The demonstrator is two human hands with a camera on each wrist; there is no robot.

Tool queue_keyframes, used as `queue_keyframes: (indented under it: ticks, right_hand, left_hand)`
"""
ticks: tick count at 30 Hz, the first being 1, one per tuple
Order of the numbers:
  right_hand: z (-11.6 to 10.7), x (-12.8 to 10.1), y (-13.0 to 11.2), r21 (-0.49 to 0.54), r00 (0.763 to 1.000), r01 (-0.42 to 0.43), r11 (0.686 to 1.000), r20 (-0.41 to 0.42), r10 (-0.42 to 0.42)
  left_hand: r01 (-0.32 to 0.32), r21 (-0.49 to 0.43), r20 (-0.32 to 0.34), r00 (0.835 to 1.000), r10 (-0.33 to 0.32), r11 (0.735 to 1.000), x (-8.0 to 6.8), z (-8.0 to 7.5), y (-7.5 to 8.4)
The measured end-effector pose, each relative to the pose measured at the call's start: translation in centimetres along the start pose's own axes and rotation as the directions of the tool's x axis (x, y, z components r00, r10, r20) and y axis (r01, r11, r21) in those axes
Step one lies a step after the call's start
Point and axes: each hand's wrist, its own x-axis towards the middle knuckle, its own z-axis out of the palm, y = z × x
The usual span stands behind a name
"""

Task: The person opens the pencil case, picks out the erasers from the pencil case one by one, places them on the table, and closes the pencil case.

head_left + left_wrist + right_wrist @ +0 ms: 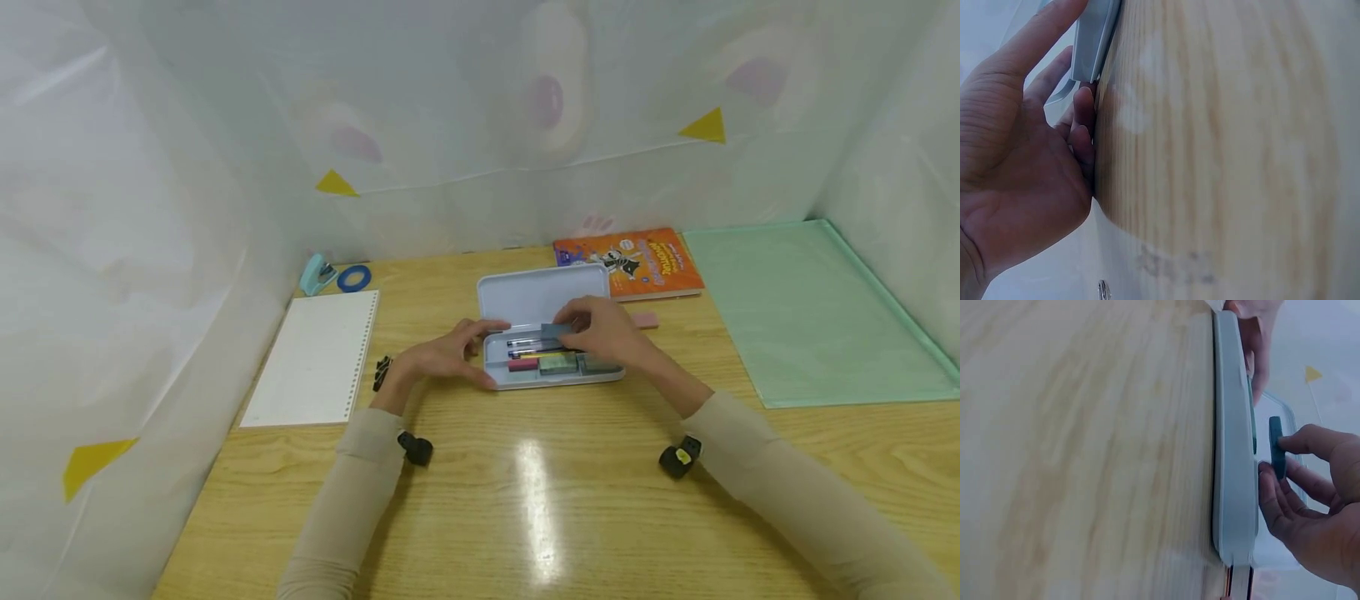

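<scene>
A pale blue pencil case (pixel 543 298) lies on the table with its lid raised at the back. Its tray holds pens (pixel 525 342), a dark pink block (pixel 522 364) and a pale green block (pixel 558 364). My left hand (pixel 441 354) holds the case's left end, thumb at the front corner and fingers toward the hinge side. Between thumb and fingers, my right hand (pixel 611 333) pinches a small teal slab (pixel 1277 447) just above the tray; its exact kind is unclear. The right hand hides part of the tray's right side.
An orange book (pixel 652 279) and a pink block (pixel 645 320) lie behind the case. Right of them is a greenish clear mat (pixel 832 325). On the left are a notebook (pixel 311 358), a black binder clip (pixel 382 372), blue tape (pixel 354 278) and a mint stapler (pixel 318 274).
</scene>
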Motion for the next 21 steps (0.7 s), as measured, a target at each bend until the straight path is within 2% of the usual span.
queue_keyframes:
  ticks: [6, 12, 17, 21]
  right_hand:
    - [-1.7, -0.8, 1.1, 0.089, 0.998, -0.062, 0.994, 0.004, 0.062]
    - [-3.3, -1.5, 1.8, 0.189, 0.990, -0.135, 0.973, -0.007, 0.139]
    - [-4.8, -2.5, 2.3, 0.233, 0.986, -0.152, 0.960, -0.036, 0.165]
    - [-6.1, -3.3, 3.2, 0.321, 0.986, -0.114, 0.940, -0.077, 0.146]
  left_hand:
    - [-0.004, 0.003, -0.004, 1.000, 0.004, 1.000, 0.0, 0.1, -0.1]
    - [-0.013, 0.025, -0.010, 1.000, 0.014, 1.000, 0.0, 0.1, -0.2]
    - [-0.015, 0.024, -0.009, 1.000, 0.015, 1.000, -0.1, 0.1, -0.1]
    - [-0.022, 0.023, -0.011, 1.000, 0.022, 0.999, -0.1, 0.1, 0.0]
